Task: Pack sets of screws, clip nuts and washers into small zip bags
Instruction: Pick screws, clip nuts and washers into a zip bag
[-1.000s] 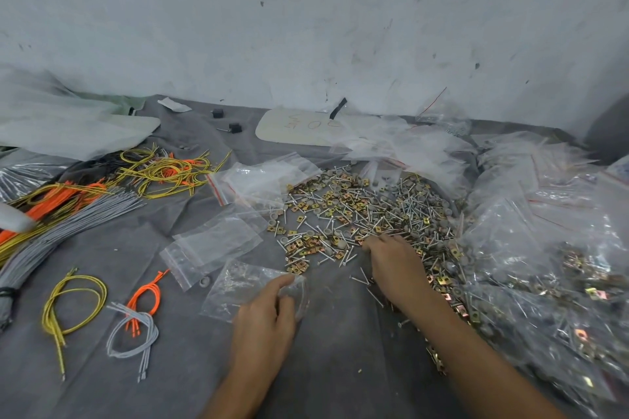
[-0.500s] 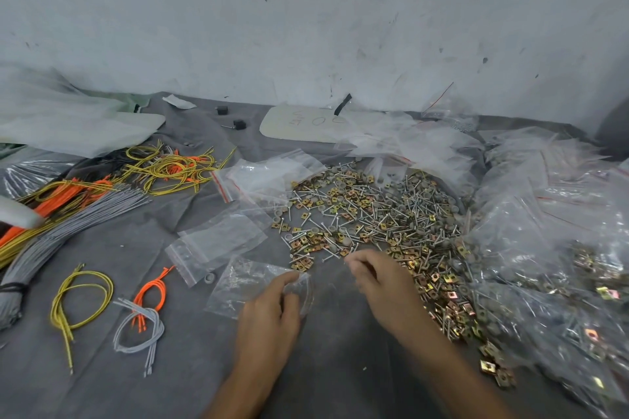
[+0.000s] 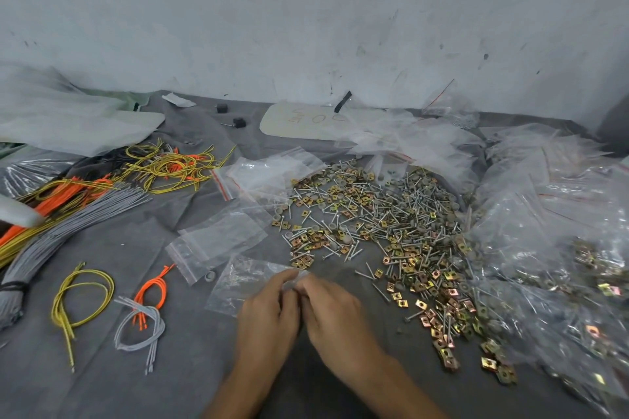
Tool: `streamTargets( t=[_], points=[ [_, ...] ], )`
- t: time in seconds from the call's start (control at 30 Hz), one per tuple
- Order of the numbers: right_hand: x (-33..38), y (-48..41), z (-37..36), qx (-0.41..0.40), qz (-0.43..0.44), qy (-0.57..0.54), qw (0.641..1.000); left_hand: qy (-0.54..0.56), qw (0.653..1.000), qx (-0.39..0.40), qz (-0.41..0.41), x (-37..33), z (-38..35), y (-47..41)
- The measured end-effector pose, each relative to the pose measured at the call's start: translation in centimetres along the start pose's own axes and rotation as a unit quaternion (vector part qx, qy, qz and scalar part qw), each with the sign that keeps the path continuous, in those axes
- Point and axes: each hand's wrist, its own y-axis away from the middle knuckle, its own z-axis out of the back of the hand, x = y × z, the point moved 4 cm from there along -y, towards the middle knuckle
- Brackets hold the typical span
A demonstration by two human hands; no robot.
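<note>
- The left hand [image 3: 269, 315] pinches the zip bag [image 3: 238, 282] at its mouth.
- The right hand [image 3: 335, 313], fingers curled, meets it there; its hold can't be made out.
- The screws [image 3: 391, 214] lie heaped just beyond.

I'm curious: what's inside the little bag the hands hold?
Faint glints show through the zip bag, too blurry to name. The left hand and right hand cover its mouth.
</note>
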Motion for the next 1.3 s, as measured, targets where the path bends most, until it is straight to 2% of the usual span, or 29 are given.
streamTargets(
  t=[0.13, 0.23, 0.33, 0.67, 0.9, 1.1, 1.3],
  points=[
    [-0.8, -0.7, 1.3, 0.004, -0.030, -0.060, 0.998, 0.009, 1.000, 0.002, 0.005, 0.2, 0.0, 0.0],
    [-3.3, -2.8, 3.3, -0.028, -0.057, 0.003, 0.998, 0.009, 1.000, -0.014, 0.015, 0.3, 0.0, -0.1],
    [-6.2, -5.1, 4.6, -0.021, -0.095, 0.101, 0.990, 0.015, 1.000, -0.015, 0.012, 0.3, 0.0, 0.0],
    [-8.4, -6.9, 3.8, 0.086, -0.111, 0.193, 0.971, 0.017, 1.000, -0.008, 0.018, 0.2, 0.1, -0.1],
    [-8.4, -7.2, 3.9, 0.120, -0.144, 0.190, 0.964, 0.009, 1.000, -0.008, 0.018, 0.2, 0.0, 0.0],
    [-9.0, -7.0, 4.5, 0.112, -0.157, 0.126, 0.973, 0.007, 1.000, -0.012, 0.016, 0.1, 0.0, -0.1],
    [-9.1, -6.4, 5.3, 0.033, -0.144, 0.079, 0.986, 0.008, 1.000, -0.008, 0.018, 0.2, 0.0, 0.0]
  ],
)
